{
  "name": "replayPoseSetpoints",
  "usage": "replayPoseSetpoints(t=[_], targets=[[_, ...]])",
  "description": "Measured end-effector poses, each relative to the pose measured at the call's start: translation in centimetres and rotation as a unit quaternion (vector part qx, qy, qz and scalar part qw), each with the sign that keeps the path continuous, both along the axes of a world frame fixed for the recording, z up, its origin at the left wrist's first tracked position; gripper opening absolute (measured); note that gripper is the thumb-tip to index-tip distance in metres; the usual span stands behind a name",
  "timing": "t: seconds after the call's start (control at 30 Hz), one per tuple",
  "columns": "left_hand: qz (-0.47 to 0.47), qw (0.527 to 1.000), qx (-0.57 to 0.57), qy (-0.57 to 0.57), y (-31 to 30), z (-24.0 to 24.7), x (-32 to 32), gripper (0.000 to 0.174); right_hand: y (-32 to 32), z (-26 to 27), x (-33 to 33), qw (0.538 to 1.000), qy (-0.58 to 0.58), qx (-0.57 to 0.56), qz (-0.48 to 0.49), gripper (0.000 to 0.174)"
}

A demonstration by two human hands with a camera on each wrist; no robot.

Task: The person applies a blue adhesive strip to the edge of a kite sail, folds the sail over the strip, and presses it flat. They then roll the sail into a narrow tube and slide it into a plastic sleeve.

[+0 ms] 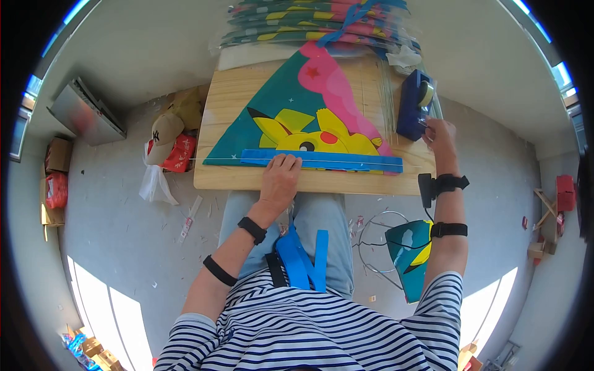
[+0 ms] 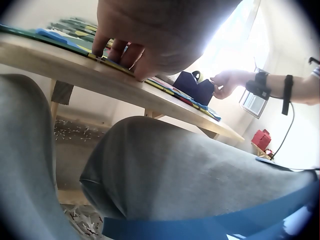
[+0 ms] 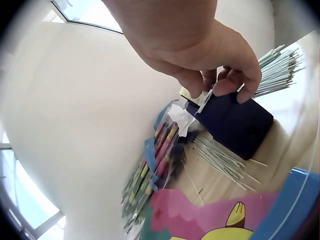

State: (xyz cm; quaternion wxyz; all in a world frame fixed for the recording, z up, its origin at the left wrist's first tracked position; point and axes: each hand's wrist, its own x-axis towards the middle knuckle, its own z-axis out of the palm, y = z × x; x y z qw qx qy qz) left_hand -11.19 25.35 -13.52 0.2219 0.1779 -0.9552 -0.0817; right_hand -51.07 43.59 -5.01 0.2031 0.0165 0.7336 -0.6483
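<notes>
A teal triangular kite (image 1: 281, 105) with a yellow cartoon figure and a pink patch lies on a wooden board (image 1: 229, 93) over my lap. A blue strip (image 1: 346, 161) runs along its near edge. My left hand (image 1: 281, 173) presses flat on the strip and kite, and its fingertips (image 2: 117, 52) bear down on the sheet. To the right stands a dark blue tape dispenser (image 1: 413, 105). My right hand (image 1: 440, 133) is at the dispenser's (image 3: 240, 125) near end, where thumb and fingers (image 3: 220, 85) pinch the tape end (image 3: 206, 98).
A stack of wrapped kites (image 1: 315, 21) lies past the board's far edge. Thin pale sticks (image 1: 387, 99) rest beside the dispenser. Blue strips (image 1: 303, 260) hang on my lap. On the floor are a cap (image 1: 164, 136) at left and a kite piece (image 1: 411, 256) at right.
</notes>
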Motion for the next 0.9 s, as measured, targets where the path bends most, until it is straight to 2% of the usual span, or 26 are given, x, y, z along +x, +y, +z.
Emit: replayPoseSetpoints(t=[0.2,0.37,0.6,0.67,0.7,0.9], targets=[[-0.001,1.000,0.002,-0.004,0.0,0.1,0.1,0.034,0.6,-0.2,0.0,0.999,-0.013,-0.005,0.035,0.014],[0.004,1.000,-0.005,-0.011,-0.1,-0.1,0.0,0.034,1.5,-0.4,1.2,0.996,0.029,-0.051,0.072,0.019],[0.005,1.000,-0.010,-0.012,0.0,0.0,0.0,0.035,1.9,-2.1,-0.5,0.995,-0.004,-0.081,0.063,0.013],[0.002,1.000,-0.015,-0.008,0.0,0.0,0.0,0.035,1.8,-1.9,-0.7,0.986,-0.021,-0.163,0.030,0.023],[0.002,1.000,-0.015,-0.009,0.0,-0.1,0.1,0.035,1.6,-2.3,-1.1,0.986,-0.021,-0.164,0.030,0.023],[0.006,1.000,-0.013,-0.009,0.0,0.0,0.1,0.036,2.7,-5.1,-3.3,0.971,-0.032,-0.213,0.104,0.023]])
